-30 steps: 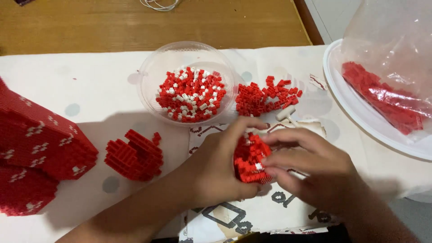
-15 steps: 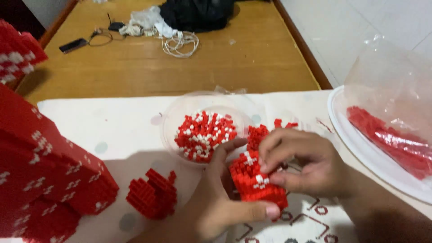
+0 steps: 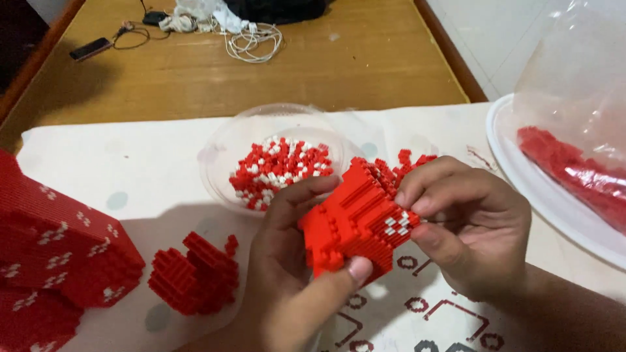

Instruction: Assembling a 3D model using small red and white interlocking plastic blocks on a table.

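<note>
1. Since half a second ago my view has dropped and closed in: the red brick block (image 3: pixel 357 218) now sits larger and nearer the middle, tipped so its stepped top faces away from me, and my right hand (image 3: pixel 473 228) has shifted from covering its top to pinching its right edge.
2. The biggest thing near me is the large red built section with white flecks (image 3: pixel 59 254) at the left edge of the bench (image 3: pixel 98 163), well apart from my hands.
3. On the right stands a white tray (image 3: pixel 521 189) carrying a clear bag of red bricks (image 3: pixel 574 169).
4. Behind the block is a clear bowl (image 3: pixel 222 153) of loose red and white bricks (image 3: pixel 280 169), with a small red heap (image 3: pixel 407 160) just beside it.
5. A smaller red assembly (image 3: pixel 195 274) lies left of my left hand (image 3: pixel 293 274).
6. I hold the block above the bench, between both hands. To seat a piece well, I judge I should brace the block firmly from below and press straight down onto the studs, not at a slant.
7. My left hand is clamped on the block, thumb on its near face and fingers behind. My right hand's fingertips are closed together on the white-flecked edge; whether they hold a tiny brick, I cannot tell.
</note>
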